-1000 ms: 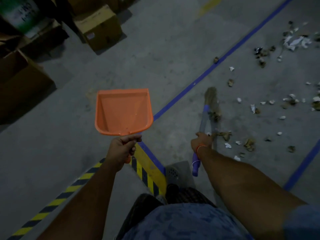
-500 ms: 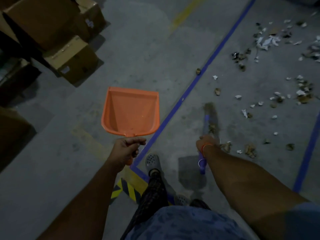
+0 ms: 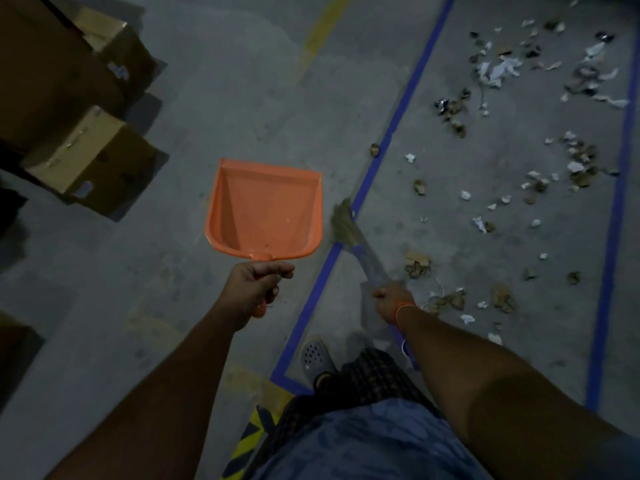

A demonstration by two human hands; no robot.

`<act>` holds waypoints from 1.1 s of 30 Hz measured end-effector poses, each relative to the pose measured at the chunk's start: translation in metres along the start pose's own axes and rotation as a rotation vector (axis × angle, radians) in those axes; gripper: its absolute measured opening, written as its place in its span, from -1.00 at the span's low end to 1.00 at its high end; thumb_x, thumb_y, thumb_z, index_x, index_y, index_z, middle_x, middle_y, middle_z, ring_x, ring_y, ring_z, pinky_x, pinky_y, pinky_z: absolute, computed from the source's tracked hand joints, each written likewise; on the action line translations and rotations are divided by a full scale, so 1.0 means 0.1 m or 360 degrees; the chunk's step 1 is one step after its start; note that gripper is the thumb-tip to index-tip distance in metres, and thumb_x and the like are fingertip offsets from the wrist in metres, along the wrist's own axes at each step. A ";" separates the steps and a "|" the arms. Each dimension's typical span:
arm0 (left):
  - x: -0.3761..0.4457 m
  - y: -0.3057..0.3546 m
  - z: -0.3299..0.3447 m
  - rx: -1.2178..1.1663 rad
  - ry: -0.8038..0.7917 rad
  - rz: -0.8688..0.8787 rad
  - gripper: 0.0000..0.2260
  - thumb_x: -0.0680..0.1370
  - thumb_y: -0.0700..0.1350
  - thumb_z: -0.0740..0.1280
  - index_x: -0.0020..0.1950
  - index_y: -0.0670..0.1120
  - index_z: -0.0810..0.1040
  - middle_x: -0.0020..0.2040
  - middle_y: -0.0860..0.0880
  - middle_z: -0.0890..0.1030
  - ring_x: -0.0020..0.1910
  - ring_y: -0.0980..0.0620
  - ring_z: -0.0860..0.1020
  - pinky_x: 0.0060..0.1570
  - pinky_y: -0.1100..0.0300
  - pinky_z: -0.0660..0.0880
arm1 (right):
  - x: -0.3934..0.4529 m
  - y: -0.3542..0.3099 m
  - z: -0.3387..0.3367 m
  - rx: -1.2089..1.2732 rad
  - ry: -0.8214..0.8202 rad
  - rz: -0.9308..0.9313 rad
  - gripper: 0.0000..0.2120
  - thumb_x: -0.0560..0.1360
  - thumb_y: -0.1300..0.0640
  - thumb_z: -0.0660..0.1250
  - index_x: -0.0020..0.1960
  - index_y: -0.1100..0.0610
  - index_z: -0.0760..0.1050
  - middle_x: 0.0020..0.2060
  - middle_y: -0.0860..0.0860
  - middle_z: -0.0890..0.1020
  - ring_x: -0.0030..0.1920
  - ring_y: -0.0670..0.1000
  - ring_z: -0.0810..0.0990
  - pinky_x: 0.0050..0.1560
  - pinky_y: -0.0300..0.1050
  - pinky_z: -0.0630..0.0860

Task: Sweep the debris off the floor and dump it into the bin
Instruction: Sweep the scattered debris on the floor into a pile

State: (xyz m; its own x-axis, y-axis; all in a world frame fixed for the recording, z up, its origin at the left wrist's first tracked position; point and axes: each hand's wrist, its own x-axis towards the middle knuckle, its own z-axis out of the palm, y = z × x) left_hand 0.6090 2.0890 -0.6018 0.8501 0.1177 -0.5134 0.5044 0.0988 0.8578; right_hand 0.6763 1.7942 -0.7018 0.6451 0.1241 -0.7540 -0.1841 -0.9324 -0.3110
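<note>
My left hand [image 3: 257,286] grips the handle of an orange dustpan [image 3: 265,211], held empty above the grey floor in front of me. My right hand [image 3: 393,299] grips the purple handle of a short broom [image 3: 360,242]; its straw head points forward-left and lies over the blue floor line [image 3: 388,140]. Debris [image 3: 502,174] of torn white paper and brown scraps is scattered across the floor to the right of that line, the nearest bits just right of my right hand. No bin is in view.
Cardboard boxes [image 3: 86,161] are stacked along the left side. A second blue line [image 3: 620,188] runs down the right. Yellow-black hazard tape [image 3: 249,441] lies by my legs, and my grey clog [image 3: 313,355] stands inside the blue corner.
I have stepped forward, so the boxes and debris sit closer. The broom head has swung left, from the scraps onto the blue line. The dustpan stays held out in my left hand.
</note>
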 end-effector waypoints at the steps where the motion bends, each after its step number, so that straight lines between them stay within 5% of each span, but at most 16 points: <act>1: 0.09 0.04 -0.02 0.0004 -0.0015 -0.0011 -0.75 0.60 -0.43 0.21 0.12 -0.27 0.65 -0.07 -0.14 0.69 -0.44 0.10 0.45 -0.46 0.26 0.38 | 0.08 -0.02 -0.04 -0.0033 -0.0001 0.0026 -0.65 0.62 0.11 0.19 0.37 0.13 0.49 0.39 0.12 0.47 0.32 0.19 0.48 0.34 0.04 0.42; 4: 0.35 0.17 -0.04 0.0009 -0.0016 -0.0042 -0.76 0.60 -0.42 0.22 0.11 -0.25 0.66 -0.08 -0.11 0.70 -0.44 0.12 0.47 -0.48 0.29 0.38 | 0.30 -0.03 -0.26 -0.0027 0.0143 0.0174 -0.61 0.62 0.01 0.19 0.36 0.17 0.49 0.33 0.14 0.52 0.29 0.18 0.52 0.29 0.00 0.46; 13: 1.42 0.82 0.10 0.0063 -0.0078 -0.0077 -0.76 0.60 -0.41 0.22 0.11 -0.24 0.66 -0.06 -0.15 0.69 -0.45 0.12 0.46 -0.49 0.28 0.37 | 1.09 -0.25 -1.23 0.0516 0.0596 0.0327 -0.61 0.47 0.16 0.34 0.30 0.07 0.54 0.23 0.15 0.58 0.21 0.17 0.56 0.24 -0.13 0.46; 25: 2.63 1.68 0.54 0.0093 -0.0145 0.0000 -0.74 0.60 -0.43 0.21 0.10 -0.24 0.66 -0.08 -0.11 0.70 -0.45 0.09 0.43 -0.48 0.26 0.37 | 2.06 -0.87 -2.33 0.0593 0.0181 0.0124 -0.61 0.54 0.22 0.29 0.36 0.17 0.48 0.29 0.17 0.54 0.28 0.16 0.53 0.29 -0.08 0.47; 33: 3.03 1.84 0.55 0.0213 -0.0210 -0.0026 -0.76 0.61 -0.41 0.22 0.09 -0.24 0.66 -0.08 -0.08 0.70 -0.43 0.09 0.44 -0.46 0.24 0.37 | 2.35 -0.57 -2.67 0.0763 0.0382 0.0449 -0.65 0.56 0.21 0.25 0.33 0.26 0.48 0.29 0.20 0.53 0.31 0.17 0.49 0.27 -0.07 0.43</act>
State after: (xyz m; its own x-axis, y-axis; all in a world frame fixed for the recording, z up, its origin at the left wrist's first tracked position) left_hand 0.9675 2.0883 -0.5986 0.8496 -0.0144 -0.5272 0.5265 -0.0338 0.8495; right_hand 1.0365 1.7858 -0.7061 0.6616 -0.2378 -0.7112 -0.6503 -0.6542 -0.3862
